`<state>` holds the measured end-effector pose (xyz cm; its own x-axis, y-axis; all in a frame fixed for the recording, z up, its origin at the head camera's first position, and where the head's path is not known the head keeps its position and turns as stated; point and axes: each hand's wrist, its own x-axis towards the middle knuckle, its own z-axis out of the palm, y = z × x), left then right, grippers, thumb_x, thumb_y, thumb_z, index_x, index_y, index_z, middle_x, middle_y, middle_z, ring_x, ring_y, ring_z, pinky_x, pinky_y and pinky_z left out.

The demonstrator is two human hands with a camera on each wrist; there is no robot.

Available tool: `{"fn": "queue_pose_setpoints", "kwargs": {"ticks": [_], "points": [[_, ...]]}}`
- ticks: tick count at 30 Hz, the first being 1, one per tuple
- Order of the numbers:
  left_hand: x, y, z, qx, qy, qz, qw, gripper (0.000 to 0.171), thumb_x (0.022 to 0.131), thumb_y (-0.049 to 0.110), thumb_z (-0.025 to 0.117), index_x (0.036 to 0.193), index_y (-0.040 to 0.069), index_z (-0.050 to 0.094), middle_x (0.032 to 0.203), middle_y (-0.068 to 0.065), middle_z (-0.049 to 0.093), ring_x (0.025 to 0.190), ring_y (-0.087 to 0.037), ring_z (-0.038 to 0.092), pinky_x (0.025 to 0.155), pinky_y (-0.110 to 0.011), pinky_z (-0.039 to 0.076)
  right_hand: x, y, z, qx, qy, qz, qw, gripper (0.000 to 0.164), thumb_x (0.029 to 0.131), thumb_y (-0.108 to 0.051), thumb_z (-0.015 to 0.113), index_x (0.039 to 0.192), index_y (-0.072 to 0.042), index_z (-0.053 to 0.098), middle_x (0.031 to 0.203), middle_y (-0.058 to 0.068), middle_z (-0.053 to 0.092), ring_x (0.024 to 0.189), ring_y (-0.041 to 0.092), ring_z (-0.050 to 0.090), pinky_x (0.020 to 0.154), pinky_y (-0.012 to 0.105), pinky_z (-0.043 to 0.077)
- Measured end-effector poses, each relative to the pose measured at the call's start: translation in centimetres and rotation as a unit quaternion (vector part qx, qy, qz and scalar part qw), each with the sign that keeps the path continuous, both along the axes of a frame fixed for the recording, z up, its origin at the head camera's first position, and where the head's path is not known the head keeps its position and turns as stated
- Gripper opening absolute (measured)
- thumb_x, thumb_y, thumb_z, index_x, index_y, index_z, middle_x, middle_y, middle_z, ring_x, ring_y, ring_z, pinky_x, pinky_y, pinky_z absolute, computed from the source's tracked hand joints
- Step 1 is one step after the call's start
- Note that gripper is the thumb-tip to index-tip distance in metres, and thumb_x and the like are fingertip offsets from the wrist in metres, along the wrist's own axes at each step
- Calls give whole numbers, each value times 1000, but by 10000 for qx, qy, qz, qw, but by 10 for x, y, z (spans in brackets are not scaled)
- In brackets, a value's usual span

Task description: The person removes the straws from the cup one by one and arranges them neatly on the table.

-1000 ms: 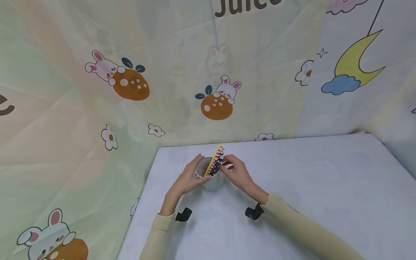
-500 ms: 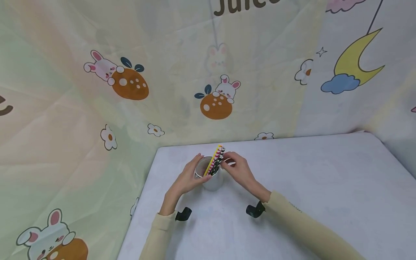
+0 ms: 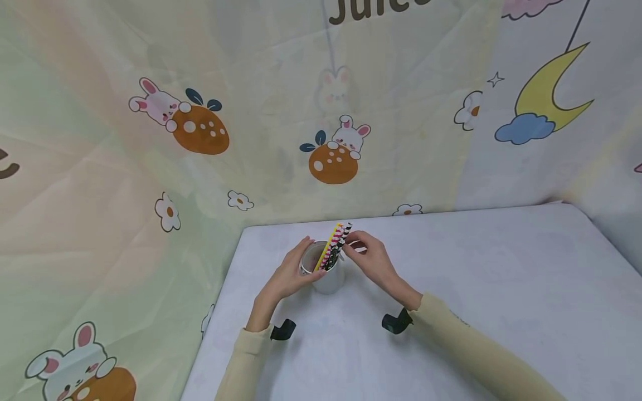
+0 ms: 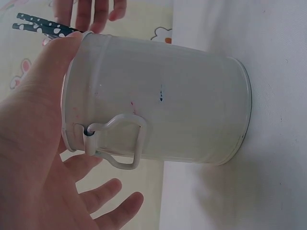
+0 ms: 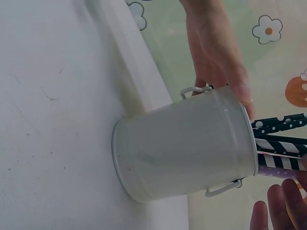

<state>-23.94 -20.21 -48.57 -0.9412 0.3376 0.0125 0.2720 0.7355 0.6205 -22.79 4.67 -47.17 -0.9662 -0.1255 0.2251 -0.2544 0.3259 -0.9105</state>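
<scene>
A small white metal bucket with side handles stands on the table. My left hand grips its rim, the thumb over the near edge and the fingers round the far side. Slim patterned sticks, yellow, pink-striped and black-and-white, lean to the right out of the bucket. In the right wrist view, dotted black sticks and a striped black-and-white stick show above the rim. My right hand pinches at the striped stick with thumb and fingers; its fingertips partly hide the sticks' upper ends.
The white-covered table stretches right and toward me. A printed cloth backdrop with rabbits and flowers rises behind and on the left. A black wrist mount sticks out beside each sleeve.
My right hand has shifted a little up and to the right. The top of a black-and-white stick has tilted right, apart from the others. The left hand and bucket stay in place.
</scene>
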Motion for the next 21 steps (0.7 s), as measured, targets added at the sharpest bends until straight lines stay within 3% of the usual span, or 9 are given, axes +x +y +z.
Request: {"fn": "queue_pose_setpoints", "kwargs": {"ticks": [21], "points": [[0,-1,0,41,-23,-75,10000,94,82,63,73,158,28,29,168,4,21,154,-24,23,121,-55,26,-3,11,19,-247,80,-129,9996,31,97,-31,67,122,-12,66,117,7,69,109,25,64,89,41,55]]}}
